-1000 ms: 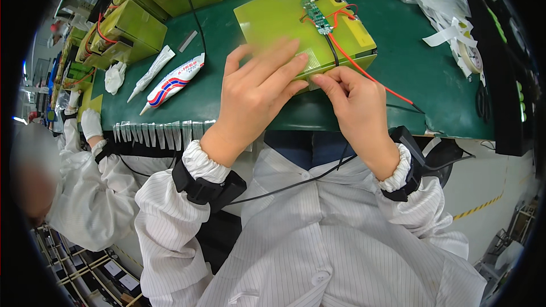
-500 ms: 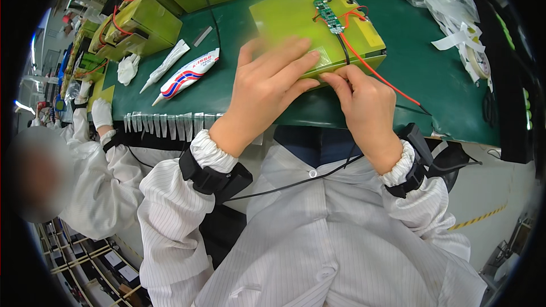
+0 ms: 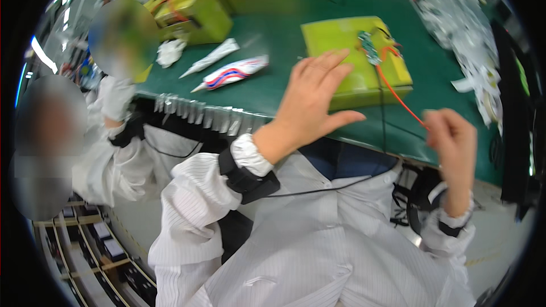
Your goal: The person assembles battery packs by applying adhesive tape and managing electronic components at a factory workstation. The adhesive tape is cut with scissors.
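Observation:
A yellow-green wrapped block, apparently a battery pack, lies on the green table in front of me. On its top is a small green circuit board with red and black wires. My left hand is open, its fingers spread over the near left part of the block and its thumb off the front edge. To the right of the block, my right hand is closed in a pinch at the free end of the red wire, which is stretched out from the board. A black wire hangs down the block's front.
Two white tubes, one striped and one plain, lie left of the block. Tape strips hang along the table edge. More yellow-green packs stand behind. Clear plastic covers the right side. A co-worker's gloved hand is at left.
My right hand has left the block's front edge and moved right, onto the end of the red wire. My left hand stays at the block, its thumb now spread away. The view has shifted.

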Available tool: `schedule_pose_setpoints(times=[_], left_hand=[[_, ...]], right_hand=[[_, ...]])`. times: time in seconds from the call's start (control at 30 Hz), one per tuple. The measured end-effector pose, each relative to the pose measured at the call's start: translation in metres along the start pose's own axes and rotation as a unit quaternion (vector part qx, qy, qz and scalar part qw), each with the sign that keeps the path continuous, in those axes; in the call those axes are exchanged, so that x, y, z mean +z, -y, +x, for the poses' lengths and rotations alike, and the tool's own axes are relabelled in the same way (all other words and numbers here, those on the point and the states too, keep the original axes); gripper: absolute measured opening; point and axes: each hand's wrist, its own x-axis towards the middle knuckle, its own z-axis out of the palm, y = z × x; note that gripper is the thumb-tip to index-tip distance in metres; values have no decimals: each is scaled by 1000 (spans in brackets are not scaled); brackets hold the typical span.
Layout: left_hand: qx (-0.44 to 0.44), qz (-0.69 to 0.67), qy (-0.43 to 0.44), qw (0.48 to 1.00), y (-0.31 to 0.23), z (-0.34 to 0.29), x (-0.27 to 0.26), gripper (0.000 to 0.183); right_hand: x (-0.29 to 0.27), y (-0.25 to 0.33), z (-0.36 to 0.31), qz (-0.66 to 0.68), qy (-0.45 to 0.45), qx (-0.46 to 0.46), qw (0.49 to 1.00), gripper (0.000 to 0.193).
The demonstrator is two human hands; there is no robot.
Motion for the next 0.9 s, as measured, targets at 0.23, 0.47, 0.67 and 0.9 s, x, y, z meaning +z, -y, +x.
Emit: schedule_pose_setpoints(times=[0.23, 0.47, 0.67, 0.9], left_hand=[[-268, -275, -47, 922, -20, 10, 17, 83], [-36, -56, 75, 995, 43, -13, 5, 38], [-262, -697, -118, 658, -15, 4, 28, 35], [-435, -394, 23, 809, -23, 9, 21, 48]], right_hand=[[-73, -61, 68, 27, 70, 97, 992, 55], [-3, -42, 89, 80, 186, 99, 974, 64], [3, -44, 85, 156, 214, 116, 958, 51], [16, -39, 77, 134, 236, 48, 961, 54]])
